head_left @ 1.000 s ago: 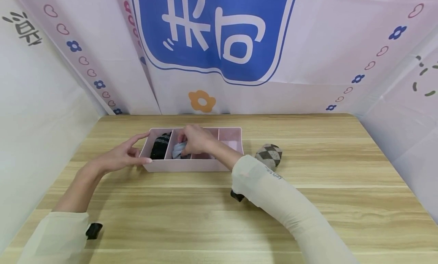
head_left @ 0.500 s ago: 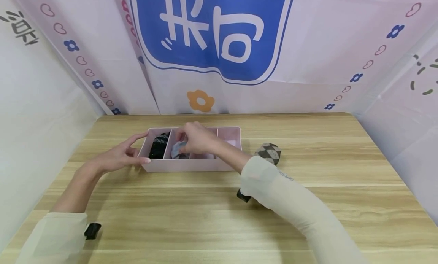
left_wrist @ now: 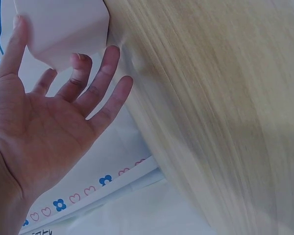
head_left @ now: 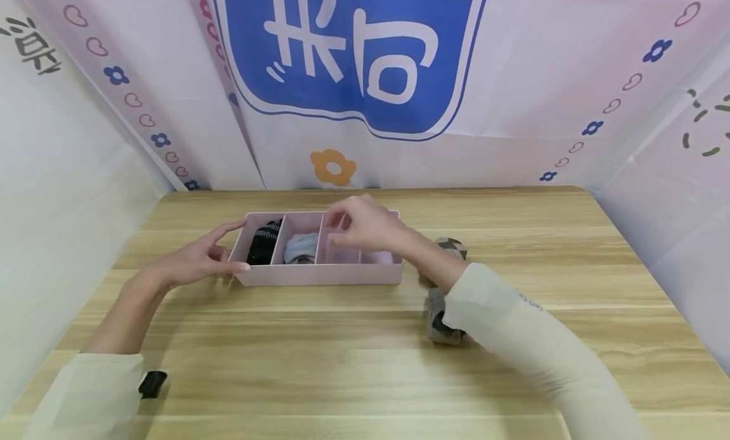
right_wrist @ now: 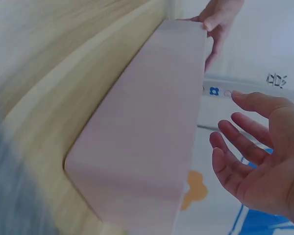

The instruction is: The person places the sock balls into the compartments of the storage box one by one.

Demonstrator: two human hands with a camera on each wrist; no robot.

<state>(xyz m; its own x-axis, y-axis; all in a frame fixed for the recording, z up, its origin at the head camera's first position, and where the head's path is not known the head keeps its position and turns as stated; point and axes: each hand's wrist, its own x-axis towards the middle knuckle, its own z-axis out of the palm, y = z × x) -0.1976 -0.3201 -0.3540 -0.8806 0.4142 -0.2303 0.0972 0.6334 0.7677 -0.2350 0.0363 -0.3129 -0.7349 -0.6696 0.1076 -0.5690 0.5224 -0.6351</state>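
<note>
The right hand (head_left: 367, 224) has let go: its fingers, loosely bent, have nothing between them and hang above the third compartment from the left. Half a second ago it was down at the blue sock (head_left: 301, 246), which now lies by itself in the second compartment; that suggests the placing of this sock is finished and the hand is free. The left hand (head_left: 199, 259) stays at the left end of the box (head_left: 319, 274), thumb at the front corner and index finger at the back corner, spread rather than clenched, seemingly to steady it. The black sock (head_left: 265, 243) fills much of the first compartment. Past the box's right end, the argyle sock (head_left: 452, 245) sits on the table (head_left: 342, 364) behind the right forearm; nearer the person lies the grey sock (head_left: 435, 307), which the withdrawing sleeve has brought into sight, part of it hidden by the wrist camera (head_left: 443, 324). The box stands near the table's back edge, with a strip of wood behind it. Wide stretches of wood lie in front of it and between the two socks and the right edge, while the forearm, crossing above the box's right end, narrows the way there.
</note>
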